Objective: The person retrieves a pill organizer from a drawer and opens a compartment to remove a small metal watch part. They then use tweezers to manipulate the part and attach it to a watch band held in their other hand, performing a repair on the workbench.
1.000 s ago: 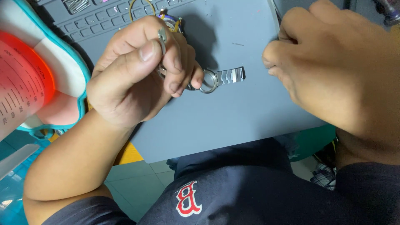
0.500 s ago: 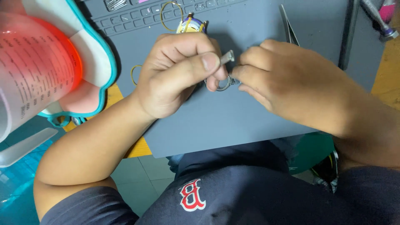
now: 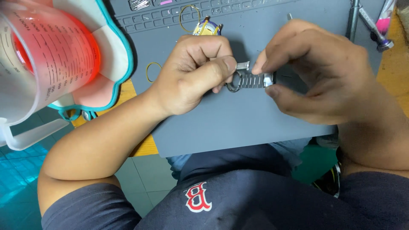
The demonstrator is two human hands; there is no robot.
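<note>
both hands pinching watch band, mat mid-open

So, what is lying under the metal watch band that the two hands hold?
Under the metal watch band, pinched between the left hand and the right hand, lies the grey work mat. The fingers cover the mat directly beneath the band's ends.

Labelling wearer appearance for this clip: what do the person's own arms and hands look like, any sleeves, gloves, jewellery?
Both hands are bare: no gloves, and no rings or wristwatch show on the left hand or the right hand. Both forearms are uncovered to the upper arm, where short dark navy sleeves begin. The shirt is the same dark navy, with a red and white emblem on the chest.
</note>
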